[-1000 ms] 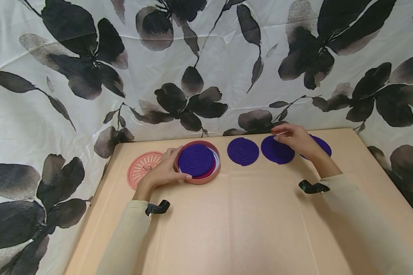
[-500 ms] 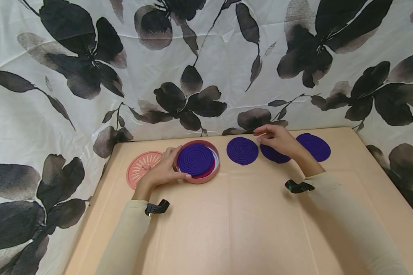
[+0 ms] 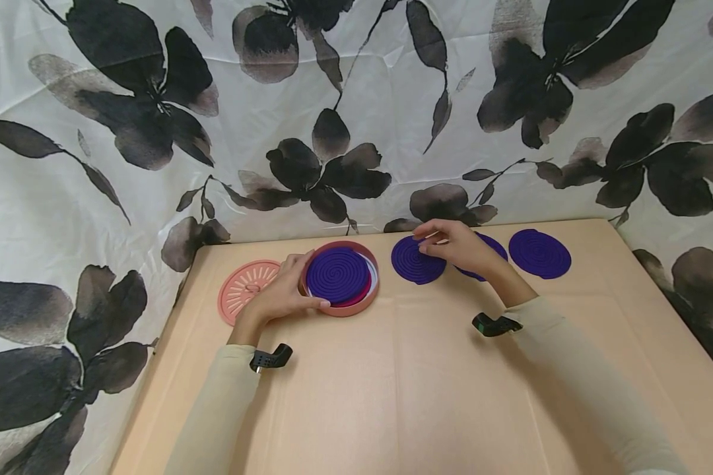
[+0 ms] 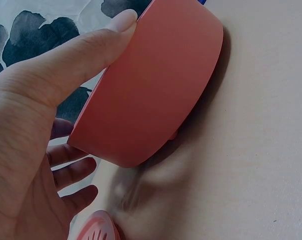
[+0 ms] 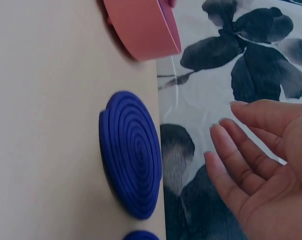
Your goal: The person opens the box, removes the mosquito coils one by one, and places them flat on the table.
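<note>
My left hand (image 3: 273, 297) grips the side of a round coral container (image 3: 349, 312), its thumb at the rim in the left wrist view. Inside the container lies a stack: a blue spiral coaster (image 3: 337, 276) on top, with magenta and white edges showing beneath. My right hand (image 3: 457, 251) hovers over the row of blue coasters with relaxed, slightly bent fingers and holds nothing. It overlaps the leftmost loose coaster (image 3: 414, 264) and partly hides the middle one (image 3: 492, 245). The right wrist view shows that leftmost coaster (image 5: 133, 155) flat on the table, apart from the fingers.
A coral slotted disc (image 3: 240, 290) lies left of the container, partly behind my left hand. At the far right of the row is another blue coaster (image 3: 539, 254). The wooden table (image 3: 392, 382) ends at a floral curtain (image 3: 392, 99) behind.
My right hand has moved left along the row, from over the middle coaster to the leftmost, uncovering the far right coaster. My left hand stays on the container.
</note>
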Motion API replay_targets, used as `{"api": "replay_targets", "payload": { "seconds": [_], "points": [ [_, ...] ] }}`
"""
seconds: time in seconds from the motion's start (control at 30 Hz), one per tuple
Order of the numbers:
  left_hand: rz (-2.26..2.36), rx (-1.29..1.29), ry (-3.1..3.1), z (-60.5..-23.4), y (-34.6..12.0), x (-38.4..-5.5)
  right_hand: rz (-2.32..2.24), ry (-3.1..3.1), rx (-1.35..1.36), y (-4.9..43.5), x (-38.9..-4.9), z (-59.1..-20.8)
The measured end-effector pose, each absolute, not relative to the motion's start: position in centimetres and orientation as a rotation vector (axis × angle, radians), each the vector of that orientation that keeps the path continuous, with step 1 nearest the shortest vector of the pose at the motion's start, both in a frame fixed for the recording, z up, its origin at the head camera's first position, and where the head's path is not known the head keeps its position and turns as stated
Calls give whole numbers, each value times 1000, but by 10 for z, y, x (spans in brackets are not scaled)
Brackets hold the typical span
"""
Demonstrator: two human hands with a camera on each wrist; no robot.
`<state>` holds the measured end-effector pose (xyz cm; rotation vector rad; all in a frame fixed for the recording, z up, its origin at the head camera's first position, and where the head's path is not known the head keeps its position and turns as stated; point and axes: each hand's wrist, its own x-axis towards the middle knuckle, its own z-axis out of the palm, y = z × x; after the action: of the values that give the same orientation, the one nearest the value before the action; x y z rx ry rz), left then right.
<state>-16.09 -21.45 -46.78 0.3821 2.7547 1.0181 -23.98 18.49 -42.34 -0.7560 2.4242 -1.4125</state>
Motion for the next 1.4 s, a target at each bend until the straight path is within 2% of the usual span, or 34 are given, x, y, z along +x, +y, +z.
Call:
{"api": "replay_targets", "payload": {
  "seconds": [1.4],
  "points": [
    [1030,341,2746,-466,-210,-164,-1419,2186,-971,92,-238,-426]
  ]
}}
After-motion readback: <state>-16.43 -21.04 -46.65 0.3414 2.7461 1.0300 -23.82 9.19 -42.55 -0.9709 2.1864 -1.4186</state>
